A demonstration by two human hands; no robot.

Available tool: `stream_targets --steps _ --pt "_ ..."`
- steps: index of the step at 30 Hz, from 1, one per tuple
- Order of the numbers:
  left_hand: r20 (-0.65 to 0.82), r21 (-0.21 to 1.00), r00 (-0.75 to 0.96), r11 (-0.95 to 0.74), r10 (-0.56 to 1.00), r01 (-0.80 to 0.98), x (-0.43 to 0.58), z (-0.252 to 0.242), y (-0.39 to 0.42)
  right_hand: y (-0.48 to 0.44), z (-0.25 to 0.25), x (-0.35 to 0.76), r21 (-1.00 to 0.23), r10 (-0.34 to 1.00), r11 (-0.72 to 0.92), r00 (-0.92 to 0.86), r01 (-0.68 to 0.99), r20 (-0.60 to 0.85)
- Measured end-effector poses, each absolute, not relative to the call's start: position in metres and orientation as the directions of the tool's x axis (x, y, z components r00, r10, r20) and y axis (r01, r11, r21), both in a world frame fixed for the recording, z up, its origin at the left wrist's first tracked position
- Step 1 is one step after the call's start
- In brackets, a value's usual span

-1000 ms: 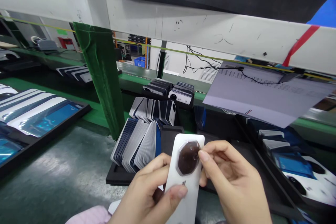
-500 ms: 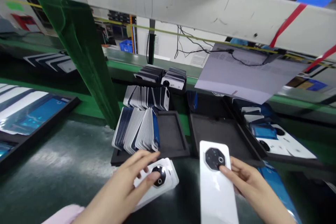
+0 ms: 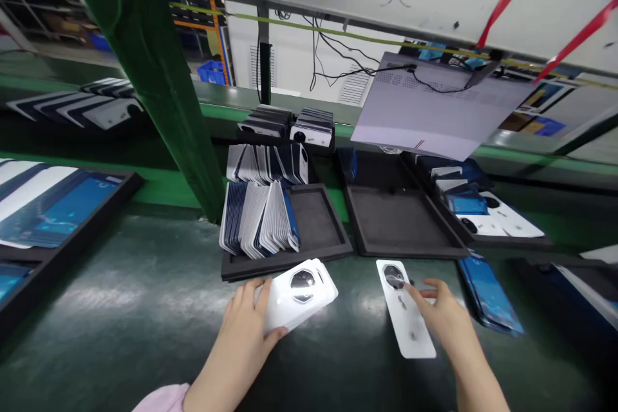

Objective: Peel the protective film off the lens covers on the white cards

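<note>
A small stack of white phone back covers, with a dark camera ring on the top one, is gripped along its near edge by my left hand, thumb in front and fingers behind. My right hand pinches the upper right edge of a single white phone back cover, beside its round camera area. That cover is low over the green bench, tilted a little; whether it touches the surface I cannot tell. Just right of my right hand lie blue-filmed covers.
Beyond my hands stands a black tray with rows of upright covers. Another black tray sits right of it. A green post rises at left, near a tray of blue-filmed covers. A grey panel hangs overhead.
My right hand has lowered its cover away from me toward the bench. My left hand has closed round the stack and shifted it slightly right. The view has moved a little.
</note>
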State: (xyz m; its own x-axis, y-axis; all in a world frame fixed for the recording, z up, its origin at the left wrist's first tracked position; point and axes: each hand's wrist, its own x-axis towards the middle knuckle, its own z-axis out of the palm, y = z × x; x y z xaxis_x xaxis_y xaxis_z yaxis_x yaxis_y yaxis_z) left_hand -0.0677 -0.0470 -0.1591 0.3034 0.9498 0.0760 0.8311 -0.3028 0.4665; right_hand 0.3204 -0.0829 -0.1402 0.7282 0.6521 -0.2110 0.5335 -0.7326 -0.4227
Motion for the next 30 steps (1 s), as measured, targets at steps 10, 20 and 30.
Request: stream_targets --steps 10,20,30 --pt "0.090 0.729 0.252 -0.236 0.964 0.643 -0.073 -0.149 -0.054 -0.089 -0.092 0.230 -0.720 0.898 -0.340 0.437 0.605 -0.057" --pt "-0.050 0.946 0.276 -0.043 0.960 0.321 -0.030 -0.121 -0.086 -0.112 -0.086 0.157 -0.950 0.945 -0.204 -0.206 0.237 -0.254" --pt "-0.285 0.958 0.459 0.259 0.842 0.120 0.029 -0.093 -0.055 -0.100 -0.085 0.227 -0.932 0.929 -0.343 -0.107 0.118 -0.355"
